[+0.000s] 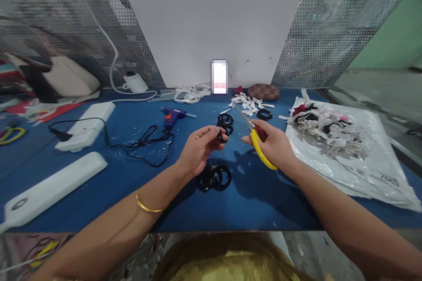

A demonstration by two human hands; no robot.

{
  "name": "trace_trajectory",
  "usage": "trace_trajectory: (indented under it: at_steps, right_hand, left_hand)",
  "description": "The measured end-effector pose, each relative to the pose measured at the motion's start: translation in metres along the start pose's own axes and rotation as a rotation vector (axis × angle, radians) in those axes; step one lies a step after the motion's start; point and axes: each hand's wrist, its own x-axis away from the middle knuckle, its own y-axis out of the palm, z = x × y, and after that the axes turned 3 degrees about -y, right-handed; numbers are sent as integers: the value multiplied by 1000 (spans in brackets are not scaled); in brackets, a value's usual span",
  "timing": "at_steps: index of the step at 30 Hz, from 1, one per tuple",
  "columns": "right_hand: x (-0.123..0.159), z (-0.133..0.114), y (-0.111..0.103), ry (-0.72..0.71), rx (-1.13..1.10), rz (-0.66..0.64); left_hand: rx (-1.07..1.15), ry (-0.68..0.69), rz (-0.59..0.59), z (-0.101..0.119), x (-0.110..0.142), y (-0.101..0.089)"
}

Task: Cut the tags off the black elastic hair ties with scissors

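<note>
My left hand (202, 147) pinches a small black ring-shaped band (223, 136) between thumb and fingers, raised over the blue table. My right hand (273, 142) is wrapped round scissors (262, 149) with yellow and red handles; their metal blades point up and left, apart from the band. Just beyond my left hand lie black rings (225, 119) on the table. Several more black rings (216, 177) sit in a loose heap nearer me, partly under my left wrist. Another black ring (264, 114) lies beyond my right hand.
A blue glue gun (173, 116) with its black cord (148, 145) lies left, near a white power strip (87, 125). White ribbon scraps (249, 103), a checked case (263, 91) and a lit phone (219, 77) stand at the back. Right is a white plastic bag (379, 153) bearing scraps.
</note>
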Motion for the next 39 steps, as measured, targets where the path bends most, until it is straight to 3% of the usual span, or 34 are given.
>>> trace_trajectory:
  at_steps: [5,8,10,15,19,23,32,39]
  right_hand:
    - [9,-6,2,-249,193,25]
    - [9,-6,3,-209,181,42]
    - [7,-5,4,-99,-1,32]
    - [3,-9,10,229,-840,-94]
    - [7,-19,12,311,-1122,-172]
    - [10,-21,13,290,-1154,-222]
    - [7,-12,14,355,-1238,-117]
    - [10,-14,18,367,-1193,-196]
  left_hand:
    - [0,14,24,0,-1,0]
    - [-9,33,20,2,0,0]
    - [13,27,4,4,0,0]
    - [98,-97,-145,1,1,-2]
    - [55,-201,-229,-7,2,0]
    - [24,-237,-222,-12,2,0]
    - [-70,-217,-214,-13,2,-1]
    - [84,-236,-193,-13,2,0]
